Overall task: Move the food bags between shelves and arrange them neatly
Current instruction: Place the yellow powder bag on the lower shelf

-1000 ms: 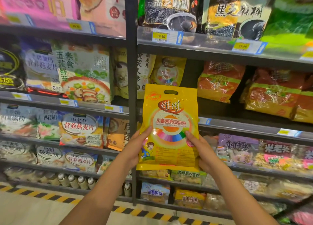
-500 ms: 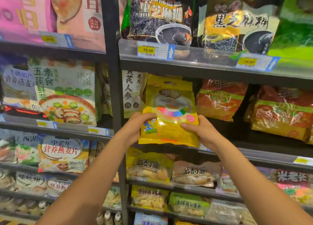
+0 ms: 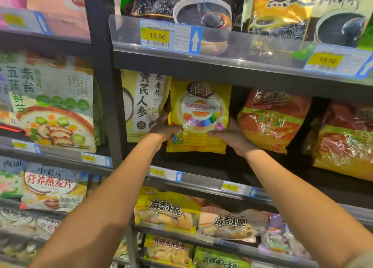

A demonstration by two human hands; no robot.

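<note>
A yellow food bag with a rainbow wheel print stands upright inside the middle shelf, between a cream oat bag and a red and yellow bag. My left hand grips its lower left edge. My right hand grips its lower right edge, thumb across the front. The bag's top reaches up under the shelf above. Its bottom edge hangs slightly above the shelf floor.
Black sesame bags fill the top shelf behind 19.90 price tags. A dark upright post divides the racks. Vegetable and oat bags stand left; snack bags lie on lower shelves. More red bags sit right.
Both hands lifted the yellow bag from in front of the lower shelves up and back into the middle shelf, where it now stands upright. The camera moved closer.
</note>
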